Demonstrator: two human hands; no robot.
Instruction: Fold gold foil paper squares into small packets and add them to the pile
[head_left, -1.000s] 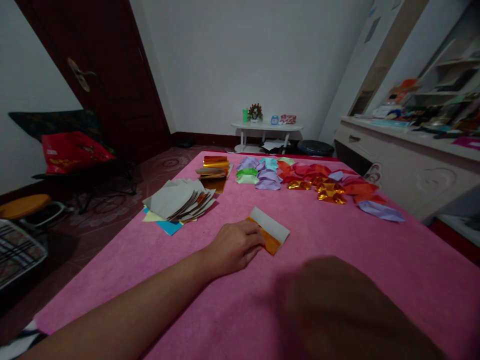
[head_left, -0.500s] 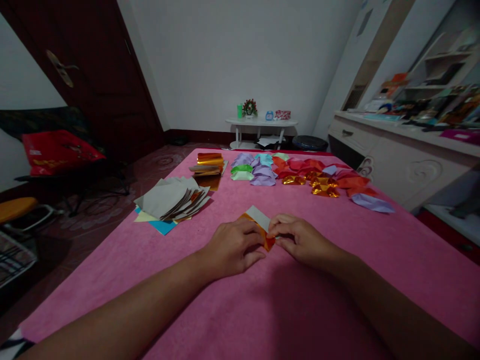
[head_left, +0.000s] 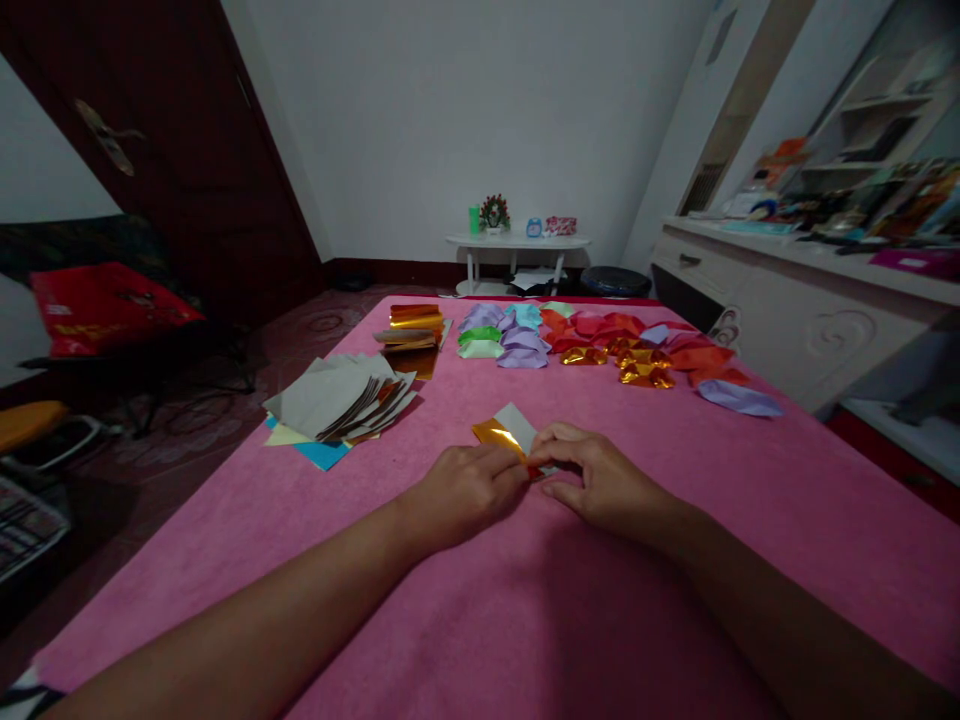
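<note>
A sheet of gold foil paper (head_left: 513, 424) with a pale grey back lies partly folded on the pink cloth, between my two hands. My left hand (head_left: 474, 492) is closed on its lower left side, the fingers bent together over the fold. From the right, my right hand (head_left: 589, 470) grips the lower right edge with fingertips and thumb. The fingers hide the lower part of the paper. Beyond it lie folded paper pieces in purple (head_left: 523, 348), red (head_left: 611, 328) and shiny gold (head_left: 646, 374).
A fanned stack of grey-backed sheets (head_left: 337, 395) lies to the left, over blue and yellow paper. Behind it is a pile of gold folded strips (head_left: 412, 330). A white side table (head_left: 517, 242) stands by the wall, and a white cabinet (head_left: 795, 300) on the right.
The gold flap of the paper has lifted and now catches the light. My left fingers have curled in tighter, and my right fingers have shifted slightly left. The view has shifted a little.
</note>
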